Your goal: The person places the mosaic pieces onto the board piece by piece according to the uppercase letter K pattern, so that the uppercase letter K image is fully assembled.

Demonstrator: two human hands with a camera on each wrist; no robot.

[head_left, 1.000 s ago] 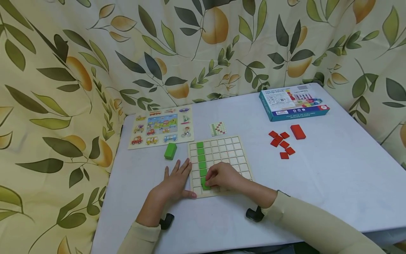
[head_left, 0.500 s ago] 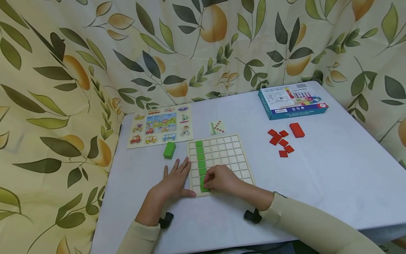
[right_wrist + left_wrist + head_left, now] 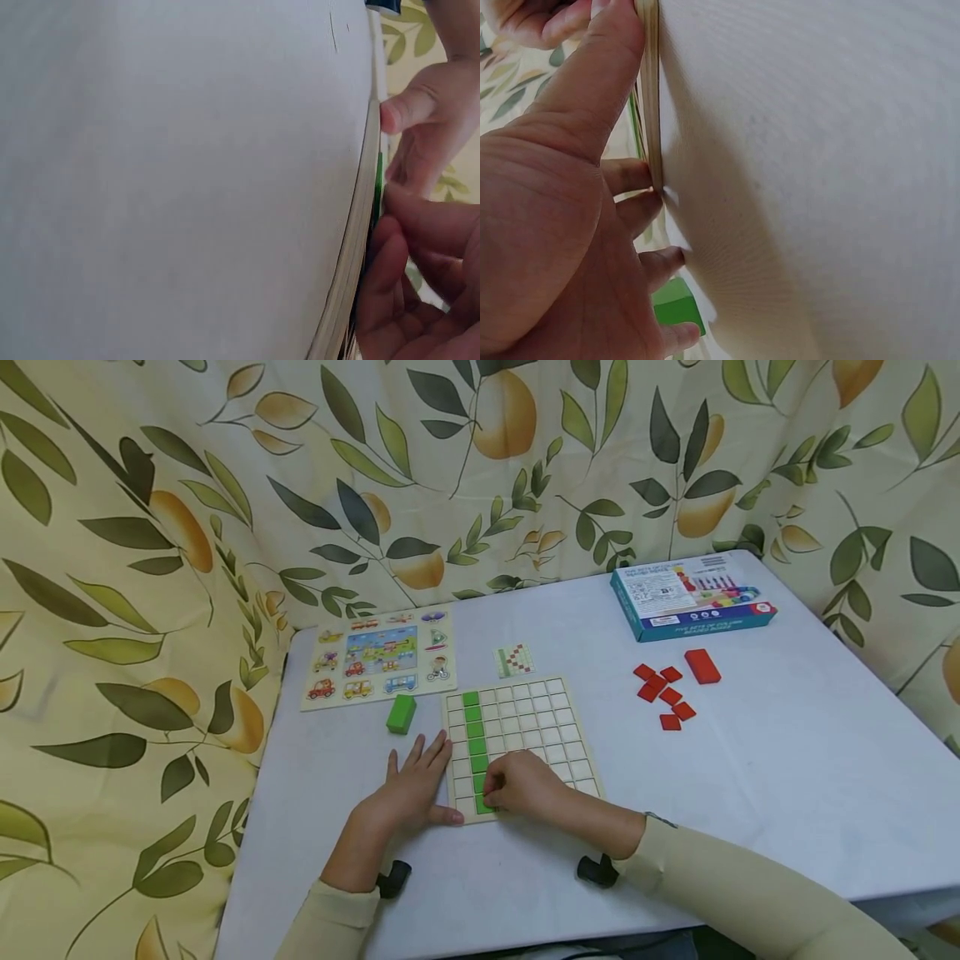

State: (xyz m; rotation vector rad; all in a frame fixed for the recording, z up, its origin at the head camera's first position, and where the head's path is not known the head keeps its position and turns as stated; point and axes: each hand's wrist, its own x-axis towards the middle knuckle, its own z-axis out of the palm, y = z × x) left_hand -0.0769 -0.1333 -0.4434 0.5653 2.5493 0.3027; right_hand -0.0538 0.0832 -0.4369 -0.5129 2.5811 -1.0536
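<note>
A wooden grid board (image 3: 535,713) lies on the table, with a column of green square tiles (image 3: 477,746) along its left side. My right hand (image 3: 528,783) is over the board's near part, its thumb and fingertips pinching the green tile (image 3: 483,806) at the column's near end. That tile sits at its cell, partly covered by the fingers. My left hand (image 3: 408,789) lies along the board's left edge with fingers spread, the thumb at the near corner. In the left wrist view, the left thumb (image 3: 592,82) and two fingertips touch the board's edge (image 3: 652,97).
A green block (image 3: 401,714) stands left of the board. Behind it lies a vehicle picture puzzle (image 3: 339,646), and a small pattern card (image 3: 513,661) is behind the grid. Several red tiles (image 3: 670,696), a red block (image 3: 702,667) and a flat box (image 3: 693,599) are at the right.
My right hand has brought the last green tile slightly toward the near edge and lowered it into line with the column. The left hand stays at the board's edge.
</note>
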